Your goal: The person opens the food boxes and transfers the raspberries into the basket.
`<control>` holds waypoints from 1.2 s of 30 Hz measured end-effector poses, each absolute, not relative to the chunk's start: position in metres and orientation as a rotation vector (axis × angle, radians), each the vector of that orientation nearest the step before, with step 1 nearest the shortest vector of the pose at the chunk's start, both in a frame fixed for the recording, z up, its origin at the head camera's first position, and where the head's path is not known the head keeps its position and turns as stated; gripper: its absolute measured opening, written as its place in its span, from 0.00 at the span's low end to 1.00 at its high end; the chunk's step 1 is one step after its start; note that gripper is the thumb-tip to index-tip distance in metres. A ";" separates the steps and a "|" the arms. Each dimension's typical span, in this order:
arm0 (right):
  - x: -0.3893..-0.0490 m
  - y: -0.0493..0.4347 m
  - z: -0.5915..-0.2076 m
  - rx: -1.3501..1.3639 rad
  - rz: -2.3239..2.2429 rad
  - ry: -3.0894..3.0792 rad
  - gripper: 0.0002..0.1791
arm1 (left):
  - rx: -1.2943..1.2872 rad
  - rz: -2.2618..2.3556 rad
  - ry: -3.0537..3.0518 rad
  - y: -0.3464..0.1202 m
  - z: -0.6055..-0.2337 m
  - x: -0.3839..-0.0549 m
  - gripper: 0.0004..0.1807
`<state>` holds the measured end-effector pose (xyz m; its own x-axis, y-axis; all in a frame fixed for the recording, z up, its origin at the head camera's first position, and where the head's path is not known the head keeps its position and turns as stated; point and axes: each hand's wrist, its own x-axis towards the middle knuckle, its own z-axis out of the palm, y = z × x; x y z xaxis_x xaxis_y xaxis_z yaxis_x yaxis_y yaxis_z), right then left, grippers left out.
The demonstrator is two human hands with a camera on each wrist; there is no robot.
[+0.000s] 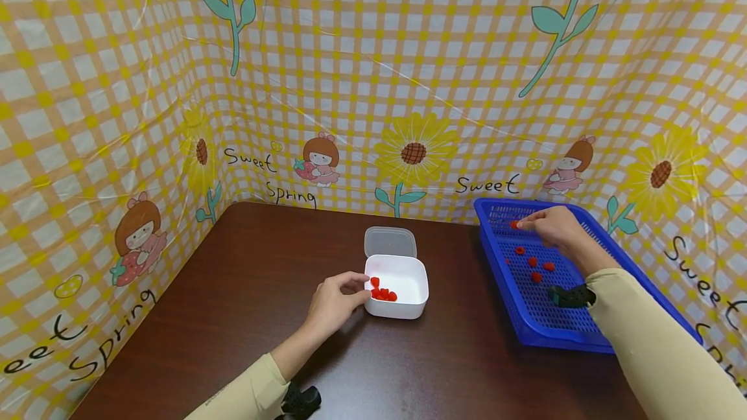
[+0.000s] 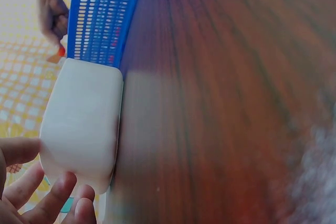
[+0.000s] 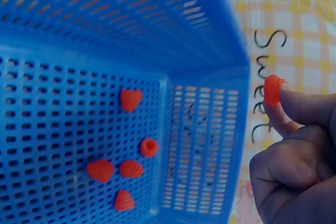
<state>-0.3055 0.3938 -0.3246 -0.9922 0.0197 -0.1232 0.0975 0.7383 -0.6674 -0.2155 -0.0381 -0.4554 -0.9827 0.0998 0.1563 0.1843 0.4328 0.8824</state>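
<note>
A small white plastic box (image 1: 414, 308) stands on the table, several red raspberries (image 1: 383, 294) gathered at its left inside. My left hand (image 1: 335, 300) rests its fingertips against the box's left side, the fingers apart and loosely bent. In the left wrist view those fingers (image 2: 52, 195) touch the near end of the white box (image 2: 81, 114). Over the back of a blue perforated basket (image 1: 583, 339), my right hand (image 1: 557, 229) pinches one raspberry (image 3: 272, 89) between thumb and finger. More raspberries (image 3: 131, 169) lie scattered on the basket floor.
The box's translucent lid (image 1: 390, 242) lies just behind it. The dark wooden table (image 1: 274, 245) spreads around both containers. A checked, flower-printed cloth (image 1: 350, 96) walls in the back and sides, close behind the basket.
</note>
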 end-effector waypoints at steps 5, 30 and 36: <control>-0.308 0.404 -0.334 0.092 -1.025 2.829 0.23 | -0.253 -1.608 -2.593 -0.038 -0.456 -0.216 0.14; -0.318 0.441 -0.355 0.109 -0.917 2.741 0.15 | -0.220 -1.624 -2.593 -0.036 -0.457 -0.214 0.14; -0.318 0.441 -0.354 0.104 -0.907 2.706 0.16 | -0.226 -1.612 -2.597 -0.036 -0.455 -0.214 0.14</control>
